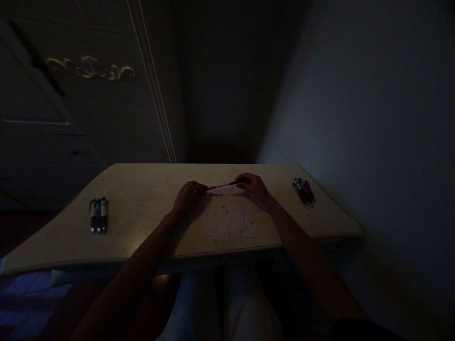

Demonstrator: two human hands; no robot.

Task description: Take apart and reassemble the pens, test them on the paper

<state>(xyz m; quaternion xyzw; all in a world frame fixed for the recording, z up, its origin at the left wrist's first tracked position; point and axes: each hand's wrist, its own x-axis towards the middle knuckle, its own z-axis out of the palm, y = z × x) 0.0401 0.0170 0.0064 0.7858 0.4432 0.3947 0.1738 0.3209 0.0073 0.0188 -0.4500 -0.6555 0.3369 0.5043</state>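
My left hand (188,198) is closed around a dark pen part with a red section (212,188) showing past the fingers. A black pen part (235,182) is gripped in my right hand (254,187). Between the two parts runs a thin refill (223,185), in line with both; I cannot tell exactly where it enters the red end. Both hands are just above the far edge of some printed or scribbled paper sheets (220,220) lying on the pale table (152,189).
Several pens (98,215) lie side by side on the table's left. Another group of pens (304,192) lies loosely at the right. A wall (373,118) borders the table's right side, and a cabinet (106,113) with ornate trim stands at the left. The room is dim.
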